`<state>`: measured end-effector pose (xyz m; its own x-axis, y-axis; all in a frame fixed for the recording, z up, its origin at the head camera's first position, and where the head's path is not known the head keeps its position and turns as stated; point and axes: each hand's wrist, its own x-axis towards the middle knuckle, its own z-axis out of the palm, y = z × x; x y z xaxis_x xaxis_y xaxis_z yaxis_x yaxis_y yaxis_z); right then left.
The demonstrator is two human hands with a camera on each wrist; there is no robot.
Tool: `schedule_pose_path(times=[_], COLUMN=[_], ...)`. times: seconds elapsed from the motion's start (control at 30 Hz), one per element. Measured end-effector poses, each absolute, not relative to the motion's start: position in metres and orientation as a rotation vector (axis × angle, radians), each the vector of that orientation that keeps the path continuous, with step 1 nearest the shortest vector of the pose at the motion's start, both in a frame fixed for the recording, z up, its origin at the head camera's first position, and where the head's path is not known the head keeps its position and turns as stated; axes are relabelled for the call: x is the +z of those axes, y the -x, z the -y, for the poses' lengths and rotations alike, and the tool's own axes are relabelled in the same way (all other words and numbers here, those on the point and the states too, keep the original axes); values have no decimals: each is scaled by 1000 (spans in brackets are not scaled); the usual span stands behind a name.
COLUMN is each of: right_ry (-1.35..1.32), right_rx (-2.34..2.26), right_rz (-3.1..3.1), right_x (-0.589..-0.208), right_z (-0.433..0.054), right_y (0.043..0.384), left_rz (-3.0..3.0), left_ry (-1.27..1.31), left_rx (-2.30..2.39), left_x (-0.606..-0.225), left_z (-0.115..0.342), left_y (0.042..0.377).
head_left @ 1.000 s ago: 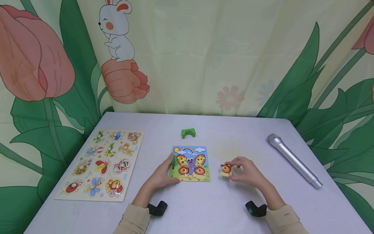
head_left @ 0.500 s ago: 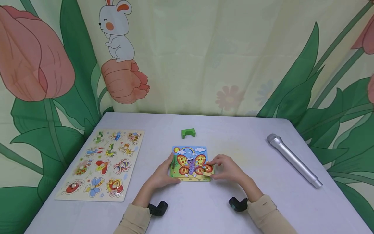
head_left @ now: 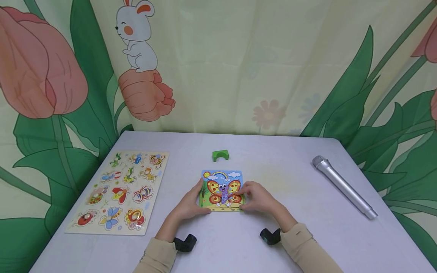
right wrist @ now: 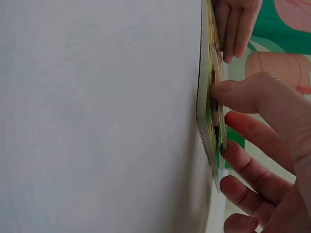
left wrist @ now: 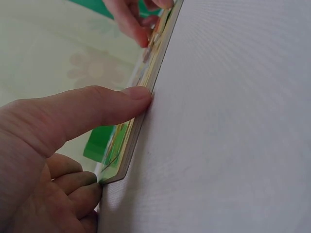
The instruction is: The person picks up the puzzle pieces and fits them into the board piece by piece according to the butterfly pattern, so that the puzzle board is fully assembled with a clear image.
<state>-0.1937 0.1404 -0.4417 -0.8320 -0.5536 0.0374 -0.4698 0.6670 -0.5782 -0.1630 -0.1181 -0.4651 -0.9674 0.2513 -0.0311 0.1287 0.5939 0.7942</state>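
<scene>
A square butterfly puzzle [head_left: 223, 174] lies flat on the white table. My left hand [head_left: 186, 204] grips its near-left corner, with the thumb along the near edge and the fingers at the left side. At the puzzle's right side, my right hand [head_left: 261, 199] pinches a puzzle piece [right wrist: 221, 121] between thumb and fingers. Seen from the right wrist, the piece is tilted slightly over the puzzle's lower right part. The fingers hide some of the piece in the head view.
Beyond the puzzle stands a green arch block [head_left: 220, 154]. To the left lies a large insect puzzle board [head_left: 79, 229] with several colourful pieces. A silver microphone [head_left: 345, 187] rests slantwise on the right of the table. A printed curtain [head_left: 218, 68] hangs behind.
My right hand has carried the puzzle piece leftward, from beside the butterfly puzzle to over its lower right part. The left hand has stayed at its corner.
</scene>
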Motion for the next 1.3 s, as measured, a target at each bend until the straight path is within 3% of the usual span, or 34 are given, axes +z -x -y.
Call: schedule_pose_path(times=[0.77, 1.3], right_ry=[898, 706], right_rx=[-648, -692], right_rz=[-2706, -2744], right_x=[-432, -435], right_z=[-127, -126], right_y=[198, 195], left_rz=[-2650, -2639], left_ry=[-245, -288], left_rx=[1327, 1303], left_x=[-465, -466], left_z=[120, 119], left_y=[164, 166])
